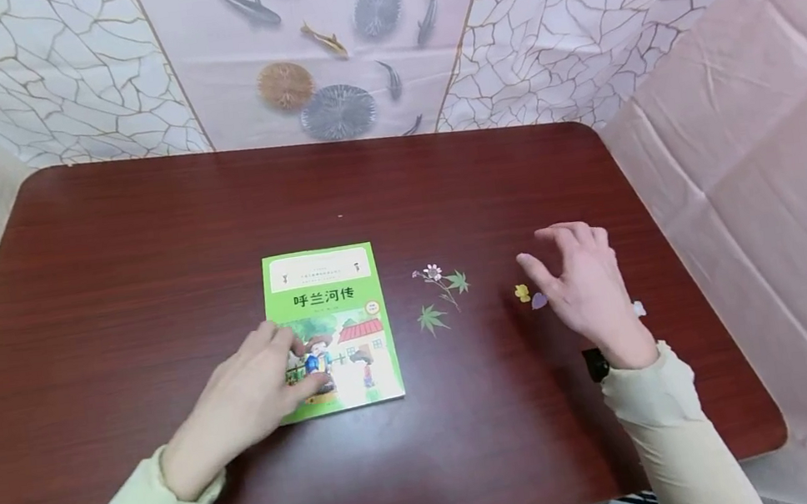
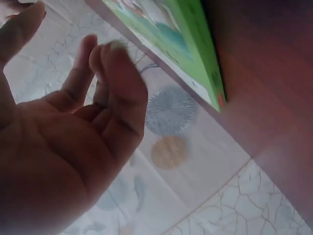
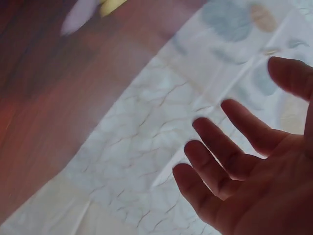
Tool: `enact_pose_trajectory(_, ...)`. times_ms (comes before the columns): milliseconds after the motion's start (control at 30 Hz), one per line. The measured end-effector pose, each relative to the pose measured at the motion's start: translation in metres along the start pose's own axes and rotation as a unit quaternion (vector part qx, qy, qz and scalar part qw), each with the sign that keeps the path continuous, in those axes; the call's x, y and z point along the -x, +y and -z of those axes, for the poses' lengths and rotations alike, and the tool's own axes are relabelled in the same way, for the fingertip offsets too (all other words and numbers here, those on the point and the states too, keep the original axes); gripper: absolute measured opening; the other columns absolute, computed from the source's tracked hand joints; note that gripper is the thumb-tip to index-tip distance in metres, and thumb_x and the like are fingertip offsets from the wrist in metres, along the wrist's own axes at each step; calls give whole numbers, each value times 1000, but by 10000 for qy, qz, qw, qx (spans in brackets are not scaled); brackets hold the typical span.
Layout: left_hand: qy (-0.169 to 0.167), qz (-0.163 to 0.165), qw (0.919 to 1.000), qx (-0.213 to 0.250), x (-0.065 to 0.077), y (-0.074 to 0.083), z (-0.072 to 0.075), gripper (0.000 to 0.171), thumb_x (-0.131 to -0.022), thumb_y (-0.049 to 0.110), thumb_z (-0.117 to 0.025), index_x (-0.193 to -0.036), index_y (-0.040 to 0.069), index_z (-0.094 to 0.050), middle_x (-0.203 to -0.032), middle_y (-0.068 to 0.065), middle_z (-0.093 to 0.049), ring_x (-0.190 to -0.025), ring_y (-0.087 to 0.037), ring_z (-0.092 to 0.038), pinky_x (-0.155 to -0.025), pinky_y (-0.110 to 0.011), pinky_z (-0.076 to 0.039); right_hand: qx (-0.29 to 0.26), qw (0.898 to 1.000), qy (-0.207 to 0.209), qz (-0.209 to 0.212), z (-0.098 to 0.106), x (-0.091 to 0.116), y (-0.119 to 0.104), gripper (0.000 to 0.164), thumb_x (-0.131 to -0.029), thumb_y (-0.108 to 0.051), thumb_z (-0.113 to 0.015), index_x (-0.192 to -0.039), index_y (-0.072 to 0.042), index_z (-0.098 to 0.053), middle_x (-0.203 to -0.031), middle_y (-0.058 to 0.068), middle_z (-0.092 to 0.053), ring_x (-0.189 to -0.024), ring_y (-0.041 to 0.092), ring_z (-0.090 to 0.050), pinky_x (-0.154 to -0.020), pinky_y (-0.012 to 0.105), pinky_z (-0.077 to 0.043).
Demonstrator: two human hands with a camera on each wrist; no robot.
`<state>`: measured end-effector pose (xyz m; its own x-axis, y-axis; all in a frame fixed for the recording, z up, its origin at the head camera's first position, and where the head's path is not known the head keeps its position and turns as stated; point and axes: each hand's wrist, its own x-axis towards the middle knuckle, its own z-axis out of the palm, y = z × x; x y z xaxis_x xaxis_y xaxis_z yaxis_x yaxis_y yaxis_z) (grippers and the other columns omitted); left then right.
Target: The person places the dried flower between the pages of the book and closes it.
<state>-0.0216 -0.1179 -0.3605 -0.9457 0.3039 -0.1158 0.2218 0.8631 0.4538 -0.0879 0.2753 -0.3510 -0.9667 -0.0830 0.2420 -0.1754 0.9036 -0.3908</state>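
Note:
A green-bordered book (image 1: 341, 295) with a cartoon cover lies closed on the dark table. My left hand (image 1: 239, 394) is over its lower left part, fingers loosely bent and thumb apart, gripping nothing. In the left wrist view the bent fingers show beside the book's edge. My right hand (image 1: 589, 284) hovers over the table's right side with spread, relaxed fingers and holds nothing. Just left of it lie a small yellow flower (image 1: 522, 293) and a purple petal (image 1: 539, 301). Part of a small white piece (image 1: 640, 308) shows beyond the right wrist.
Between book and right hand lie a small pinkish flower (image 1: 433, 272) on a thin stem and two green star-shaped leaves, an upper leaf (image 1: 457, 281) and a lower leaf (image 1: 430, 319). A black object (image 1: 596, 364) shows at the right wrist. Patterned cloth (image 1: 316, 36) hangs behind the table.

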Motion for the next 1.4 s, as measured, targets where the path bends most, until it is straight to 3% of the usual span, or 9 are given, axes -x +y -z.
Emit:
enact_pose_trajectory(167,775,-481,9958,-114,0,8,-20,44,-75,36,-82,-103,7,-65,-87,1,-54,-76,-16,-47,-62,-33,-43,-133,9998,-133,72,-14,-2,-22,38,-91,-32,-68,-113,-1,-64,-116,18,-56,-102,38,-42,-85,51,-34)
enact_pose_trajectory(300,1029,-191,9943,217,-10,10,-26,32,-82,33,-76,-98,9,-63,-89,1,-58,-73,-14,-48,-60,-34,-45,-175,9996,-203,121,-25,-2,-35,38,-91,-31,-69,-113,0,-65,-113,17,-58,-100,37,-43,-84,50,-37)
enact_pose_trajectory(433,604,318,9973,259,-29,19,-31,27,-87,35,-68,-88,8,-61,-84,0,-57,-70,-15,-49,-56,-36,-45,-270,9984,-465,165,-38,-3,-46,40,-92,-36,-66,-113,-2,-67,-112,14,-60,-98,34,-44,-83,46,-39)
enact_pose_trajectory(600,-76,517,9982,-298,-65,47,-44,47,-94,50,-53,-65,13,-52,-66,-2,-50,-60,-19,-49,-45,-33,-41,-255,9972,-699,104,-46,-7,-49,39,-95,-37,-62,-115,-4,-67,-111,13,-60,-100,34,-45,-83,47,-41)
enact_pose_trajectory(800,-664,659,9799,-1764,-88,64,-58,61,-95,62,-44,-53,18,-51,-55,-1,-48,-52,-19,-49,-41,-33,-40,-107,9967,-786,-169,-47,-9,-41,27,-95,-27,-62,-109,-5,-68,-106,13,-60,-97,33,-45,-78,48,-42)
enact_pose_trajectory(900,-860,720,9754,-1896,-92,64,-59,57,-95,58,-47,-53,20,-53,-53,1,-50,-52,-17,-50,-43,-33,-41,-119,9960,-867,-196,-50,-9,-39,24,-95,-26,-62,-106,-6,-68,-104,14,-60,-96,34,-45,-75,47,-43)
enact_pose_trajectory(1033,-1191,829,9826,-1159,-94,58,-52,50,-95,51,-46,-56,20,-52,-55,1,-52,-53,-16,-53,-46,-34,-41,-118,9940,-1042,-294,-54,-9,-37,24,-95,-29,-62,-105,-8,-68,-101,12,-59,-95,33,-45,-73,46,-43)
enact_pose_trajectory(1200,-1193,800,9885,480,-89,43,-35,46,-95,41,-47,-56,16,-46,-54,2,-47,-49,-15,-50,-45,-31,-39,-20,9925,-1195,-263,-58,-12,-35,25,-94,-29,-61,-105,-8,-68,-100,11,-60,-95,32,-46,-74,45,-44)
enact_pose_trajectory(1400,-758,793,9633,2449,-65,18,-1,24,-95,22,-52,-77,6,-53,-63,-2,-48,-52,-14,-44,-48,-28,-39,-4,9897,-1418,-186,-58,-16,-37,19,-93,-26,-62,-99,-10,-69,-96,8,-61,-94,31,-48,-74,45,-44)
